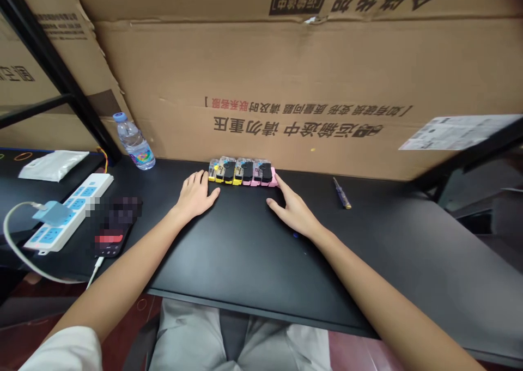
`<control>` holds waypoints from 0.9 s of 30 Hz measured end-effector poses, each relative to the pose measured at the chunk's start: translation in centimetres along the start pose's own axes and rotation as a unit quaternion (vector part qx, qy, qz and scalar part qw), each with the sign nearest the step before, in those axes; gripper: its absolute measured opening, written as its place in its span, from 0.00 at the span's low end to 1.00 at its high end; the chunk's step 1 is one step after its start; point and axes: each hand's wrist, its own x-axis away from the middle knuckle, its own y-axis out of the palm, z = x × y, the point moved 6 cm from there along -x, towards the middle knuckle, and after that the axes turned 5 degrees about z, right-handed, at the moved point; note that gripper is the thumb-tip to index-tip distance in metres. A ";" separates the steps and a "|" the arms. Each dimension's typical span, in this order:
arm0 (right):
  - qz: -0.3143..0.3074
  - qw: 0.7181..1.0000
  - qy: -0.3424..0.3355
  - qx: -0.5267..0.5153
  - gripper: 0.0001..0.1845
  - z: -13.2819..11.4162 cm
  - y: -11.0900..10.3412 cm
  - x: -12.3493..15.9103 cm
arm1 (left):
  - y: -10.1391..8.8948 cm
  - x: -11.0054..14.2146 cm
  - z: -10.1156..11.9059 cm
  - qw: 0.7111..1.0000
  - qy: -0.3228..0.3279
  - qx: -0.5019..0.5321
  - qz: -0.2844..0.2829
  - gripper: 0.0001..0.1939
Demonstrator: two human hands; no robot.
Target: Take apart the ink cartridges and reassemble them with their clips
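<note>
A row of several small label-tape-like cartridges [244, 171] stands at the back of the black desk, close to the cardboard. They have clear and black bodies with yellow parts toward the left and pink parts toward the right. At the row's left end, my left hand [196, 195] lies palm down, its fingers stretched out and thumb apart. My right hand [293, 210] is at the opposite end, its index fingertip at the last pink cartridge and its thumb spread toward the middle. Neither hand grips anything.
Cardboard [261, 71] walls the back of the desk [253, 256]. A screwdriver [342, 193] lies at the right. On the left are a water bottle [136, 144], a power strip [87, 194] with a plugged-in charger [55, 213], a phone [116, 226] on a cable, and a white packet [53, 165].
</note>
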 end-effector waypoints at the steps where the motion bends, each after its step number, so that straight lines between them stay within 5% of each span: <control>1: 0.000 1.000 -0.001 0.002 0.46 -0.1 0.0 0.0 | 0.2 0.0 -0.1 1.000 0.001 0.000 0.001 0.36; 27: 0.007 0.998 0.015 -0.053 0.45 0.7 -0.2 -0.3 | -0.1 -0.3 -0.7 0.997 0.012 0.075 0.009 0.35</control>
